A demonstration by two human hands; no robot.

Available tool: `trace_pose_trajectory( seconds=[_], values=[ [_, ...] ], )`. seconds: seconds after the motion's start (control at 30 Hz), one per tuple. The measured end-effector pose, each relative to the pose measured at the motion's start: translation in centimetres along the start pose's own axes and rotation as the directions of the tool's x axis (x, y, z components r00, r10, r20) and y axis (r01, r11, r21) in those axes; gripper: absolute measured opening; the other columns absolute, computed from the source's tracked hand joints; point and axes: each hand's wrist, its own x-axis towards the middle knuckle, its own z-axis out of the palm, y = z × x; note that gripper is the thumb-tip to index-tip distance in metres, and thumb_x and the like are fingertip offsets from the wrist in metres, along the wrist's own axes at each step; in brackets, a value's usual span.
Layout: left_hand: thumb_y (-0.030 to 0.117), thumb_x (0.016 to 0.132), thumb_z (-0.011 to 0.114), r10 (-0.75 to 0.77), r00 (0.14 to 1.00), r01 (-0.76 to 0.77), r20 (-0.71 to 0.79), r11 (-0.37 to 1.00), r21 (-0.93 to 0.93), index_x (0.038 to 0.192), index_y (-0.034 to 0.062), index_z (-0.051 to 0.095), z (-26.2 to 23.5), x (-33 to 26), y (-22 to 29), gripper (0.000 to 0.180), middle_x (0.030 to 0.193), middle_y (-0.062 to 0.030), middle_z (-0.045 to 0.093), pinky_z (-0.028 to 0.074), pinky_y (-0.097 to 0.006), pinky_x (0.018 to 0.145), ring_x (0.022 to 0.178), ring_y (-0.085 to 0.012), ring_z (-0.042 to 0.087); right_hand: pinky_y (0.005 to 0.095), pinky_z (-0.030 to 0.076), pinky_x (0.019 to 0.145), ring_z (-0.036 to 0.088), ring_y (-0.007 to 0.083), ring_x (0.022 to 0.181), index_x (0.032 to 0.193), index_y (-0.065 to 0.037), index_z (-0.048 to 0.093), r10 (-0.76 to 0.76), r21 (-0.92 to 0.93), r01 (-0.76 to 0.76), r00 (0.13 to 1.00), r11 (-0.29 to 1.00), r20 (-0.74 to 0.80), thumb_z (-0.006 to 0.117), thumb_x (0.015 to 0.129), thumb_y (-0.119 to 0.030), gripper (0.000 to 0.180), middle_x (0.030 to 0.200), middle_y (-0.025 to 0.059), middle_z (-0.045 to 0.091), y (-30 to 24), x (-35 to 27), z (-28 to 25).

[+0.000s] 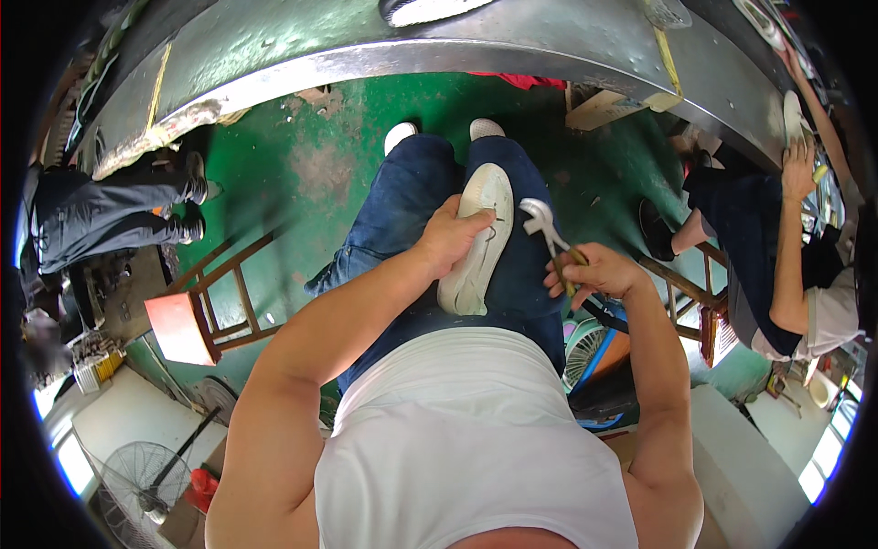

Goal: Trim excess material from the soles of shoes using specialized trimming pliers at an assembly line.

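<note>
A: Where's the shoe?

B: The white shoe (475, 263) lies along the person's thighs, its rounded end pointing away from the body. The left hand (448, 238) grips it from the side, thumb pressed over the upper near some dark cord (494, 229).

A: And the right hand (604, 272)?

B: It's curled round the handles of a pair of metal pincers (538, 217), a few fingers loose. The tool's head is beside the shoe, apart from it. Whether its jaws are parted, I can't tell.

A: How would you handle that well?

B: I'd brace the shoe firmly against both legs, keep the left thumb clear of the metal head, and gather those loose fingers before putting any force through the handles. A slip could mark the pale upper.

A: What about the room?

B: The floor (261, 174) is green, with a worn patch (325, 160). A grey metal bench (302, 41) curves across ahead. There's a red-seated wooden stool (178, 328) to the left, a standing fan (137, 480) behind it, and a co-worker's hand (797, 172) on another pale shoe (792, 114) at right.
</note>
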Motion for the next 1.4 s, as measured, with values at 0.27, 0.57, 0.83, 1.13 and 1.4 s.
trace_pose_trajectory(
  seconds=[0.27,0.57,0.83,1.13,1.4],
  values=[
    [0.018,0.089,0.069,0.079,0.992,-0.047,-0.095,0.953,0.301,0.128,0.0005,0.051,0.6,-0.1,-0.1,0.046,0.113,-0.0138,0.064,0.054,-0.038,0.087,0.102,-0.0219,0.065,0.0428,0.051,0.071,0.066,0.0354,0.074,0.096,0.002,0.06,-0.235,-0.685,-0.02,0.932,0.728,-0.277,0.046,0.104,-0.042,0.047,0.08,0.0197,0.066,-5.8,4.3,4.6],
    [0.019,0.084,0.075,-0.039,0.999,0.033,0.035,0.988,0.152,0.124,-0.002,0.05,-0.6,-0.3,0.5,0.051,0.114,-0.0167,0.064,0.053,-0.039,0.09,0.102,-0.0265,0.066,0.0416,0.052,0.073,0.067,0.0345,0.075,0.092,0.001,0.062,-0.394,-0.812,-0.024,0.866,0.583,-0.308,0.05,0.102,-0.04,0.044,0.079,0.019,0.068,-3.5,3.6,4.7],
    [0.016,0.085,0.076,-0.123,0.971,0.092,0.204,0.984,0.153,0.129,-0.0023,0.048,-1.2,0.4,1.4,0.056,0.119,-0.017,0.064,0.053,-0.045,0.095,0.109,-0.0287,0.065,0.0387,0.052,0.069,0.067,0.0257,0.073,0.095,0.001,0.063,-0.173,-0.509,-0.034,0.919,0.86,-0.354,0.056,0.096,-0.027,0.029,0.075,0.0133,0.067,-3.1,0.6,5.4],
    [0.017,0.09,0.073,-0.201,0.945,0.165,0.257,0.974,0.156,0.134,0.0059,0.047,-1.0,1.0,0.7,0.052,0.124,-0.0109,0.063,0.051,-0.046,0.098,0.111,-0.0249,0.064,0.0437,0.054,0.075,0.068,0.0376,0.082,0.118,0.001,0.06,-0.559,-0.914,0.196,0.828,0.354,-0.039,0.062,0.092,-0.021,0.034,0.095,0.02,0.069,0.4,-0.5,8.5],
    [0.024,0.086,0.077,-0.099,0.964,0.05,0.247,0.979,0.197,0.134,-0.0007,0.042,-1.8,1.3,0.1,0.064,0.128,-0.0186,0.059,0.05,-0.046,0.099,0.116,-0.0279,0.06,0.0497,0.052,0.077,0.066,0.0416,0.087,0.109,-0.002,0.061,-0.673,-0.878,0.168,0.71,0.448,-0.207,0.064,0.092,-0.023,0.027,0.095,0.021,0.067,4.0,0.5,9.4]
  ],
)
